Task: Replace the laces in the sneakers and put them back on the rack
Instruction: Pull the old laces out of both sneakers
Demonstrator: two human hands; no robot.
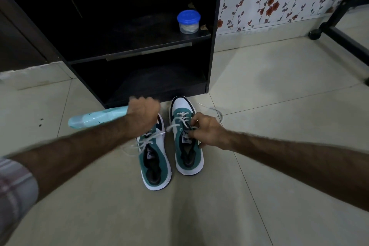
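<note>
Two green-and-white sneakers are standing side by side on the floor tiles, toes toward the rack (139, 54). The right hand (207, 134) is pinching the lace (184, 121) at the right sneaker (186, 136), directly under it. The left hand (142, 114) is hovering curled above the left sneaker (154, 162); its grip is too blurred to tell.

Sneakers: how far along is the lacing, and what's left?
Both sneakers carry white laces. The left sneaker looks laced, ends loose. The right hand pinches the lace on the right sneaker; the left hand is fisted, blurred. Left: finishing, then shelving both on the rack.
</note>
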